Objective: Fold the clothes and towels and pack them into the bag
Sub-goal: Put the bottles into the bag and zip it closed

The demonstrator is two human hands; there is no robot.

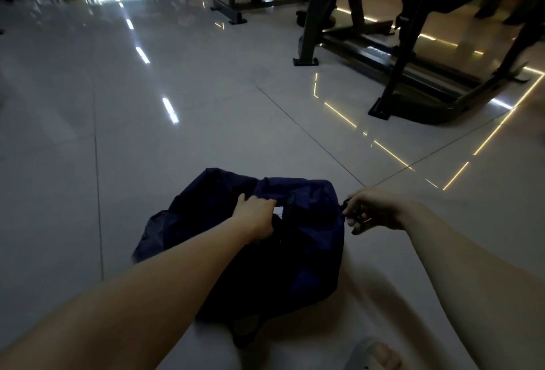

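Forearms (pixel 147 296) are reaching up from the bottom edge. Left hand (pixel 256 217) is gripping the top edge of the navy bag (pixel 309 251), sitting lower centre on the floor (pixel 177 148). Right hand (pixel 376 210) is pinching a dark tab (pixel 346 206) at its right end. No loose clothes showing: probably zipping stage, unconfirmed.

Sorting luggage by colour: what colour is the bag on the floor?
The bag is dark navy blue; seen in the head view, dimly lit.
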